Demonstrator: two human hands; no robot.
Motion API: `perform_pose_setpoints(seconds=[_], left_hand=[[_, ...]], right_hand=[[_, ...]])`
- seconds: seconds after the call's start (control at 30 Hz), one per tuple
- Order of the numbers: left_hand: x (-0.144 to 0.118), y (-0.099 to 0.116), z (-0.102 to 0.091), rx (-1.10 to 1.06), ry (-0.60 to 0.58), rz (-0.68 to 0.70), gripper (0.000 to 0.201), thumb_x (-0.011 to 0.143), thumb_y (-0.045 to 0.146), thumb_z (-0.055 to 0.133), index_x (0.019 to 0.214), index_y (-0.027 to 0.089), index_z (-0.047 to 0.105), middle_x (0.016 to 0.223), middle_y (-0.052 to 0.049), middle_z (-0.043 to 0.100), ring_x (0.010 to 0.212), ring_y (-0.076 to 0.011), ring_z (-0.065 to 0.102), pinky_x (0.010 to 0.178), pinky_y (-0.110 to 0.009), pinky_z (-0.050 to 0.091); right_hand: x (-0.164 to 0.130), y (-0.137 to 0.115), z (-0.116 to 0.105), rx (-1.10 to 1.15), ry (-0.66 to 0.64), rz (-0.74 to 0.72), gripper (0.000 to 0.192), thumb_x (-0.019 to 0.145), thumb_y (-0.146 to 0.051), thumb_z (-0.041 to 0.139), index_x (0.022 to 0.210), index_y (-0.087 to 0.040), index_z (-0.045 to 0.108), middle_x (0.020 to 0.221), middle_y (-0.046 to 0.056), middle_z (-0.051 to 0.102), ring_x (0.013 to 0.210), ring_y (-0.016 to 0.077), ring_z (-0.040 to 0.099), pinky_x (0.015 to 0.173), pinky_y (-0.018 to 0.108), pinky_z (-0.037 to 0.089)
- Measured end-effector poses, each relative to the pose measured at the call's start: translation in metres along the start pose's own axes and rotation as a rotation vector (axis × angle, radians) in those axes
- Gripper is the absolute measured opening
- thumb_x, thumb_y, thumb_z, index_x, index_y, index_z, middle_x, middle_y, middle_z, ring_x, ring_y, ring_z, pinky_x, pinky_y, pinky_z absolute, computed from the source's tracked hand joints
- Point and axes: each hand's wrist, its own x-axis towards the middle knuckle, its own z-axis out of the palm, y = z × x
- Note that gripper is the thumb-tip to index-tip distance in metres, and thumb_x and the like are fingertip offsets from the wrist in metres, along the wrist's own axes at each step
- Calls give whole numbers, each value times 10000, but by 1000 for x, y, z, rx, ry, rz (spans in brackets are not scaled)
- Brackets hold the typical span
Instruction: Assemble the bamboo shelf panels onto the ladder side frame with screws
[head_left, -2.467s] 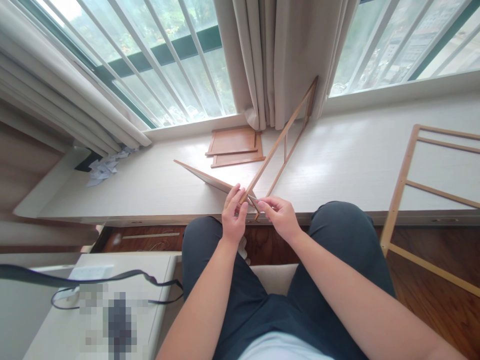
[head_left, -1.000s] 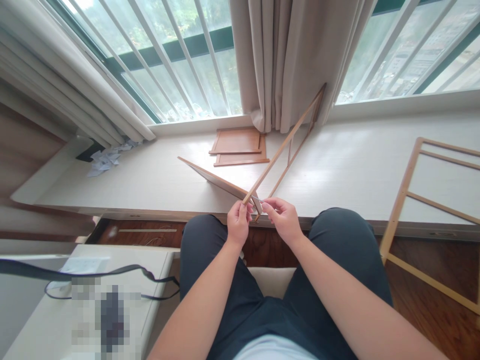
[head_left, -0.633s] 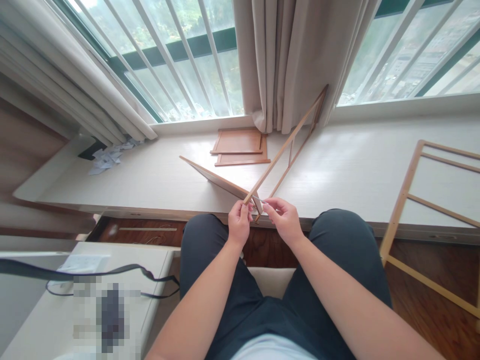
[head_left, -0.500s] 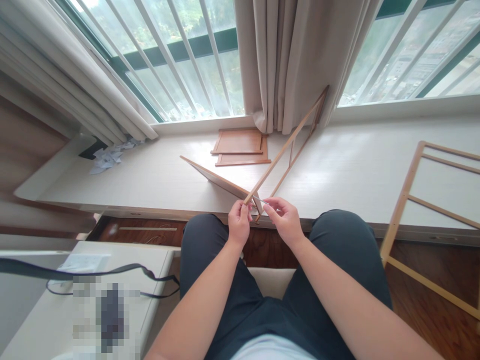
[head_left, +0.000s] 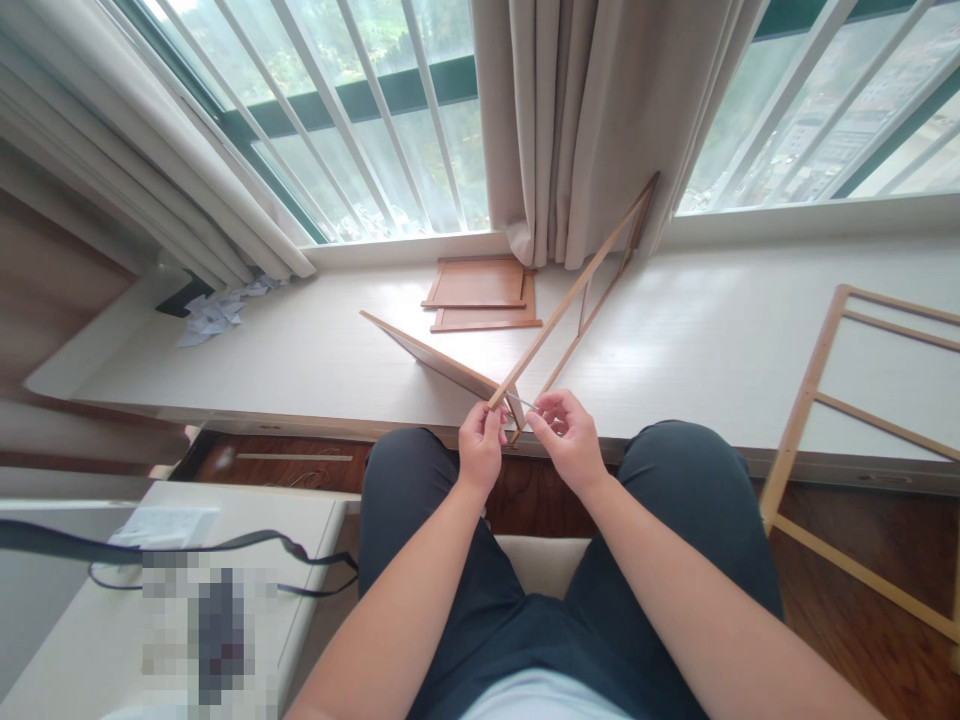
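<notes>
White window ledge (head_left: 712,330) under curtained window. Left hand (head_left: 481,450) pinches near end of slim wooden frame (head_left: 574,295) (far end leans on curtain (head_left: 592,120)); right hand (head_left: 571,440) pinches thin strip beside it, at ledge's near edge.

I am in a home, seated at a bay window (head_left: 360,90) with white bars outside it. Beige curtains (head_left: 592,110) hang at the window's middle and bunch along its left side. Below the window runs a long, pale window ledge (head_left: 720,330), and below that ledge lies a dark polished wood floor (head_left: 847,600). Thin wooden frame parts (head_left: 480,295) lie on the ledge under the curtains, and a larger wooden frame (head_left: 817,400) leans against its right end. A white side table (head_left: 97,620) stands left of my knees, below the ledge.
</notes>
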Motion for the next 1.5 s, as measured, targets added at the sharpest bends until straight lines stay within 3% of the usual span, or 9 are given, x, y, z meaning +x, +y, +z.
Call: perform_pose_setpoints(seconds=[1.5], left_hand=[[-2,1,1,-10,-7,-27,337,964,481,590,844,172,646,708,14,576,506,-65,470,479,-192,392]], right_hand=[[1,-4,-2,-65,25,26,226,908,-418,684,823,-215,632,741,-1,622,643,155,542,589,274,439]])
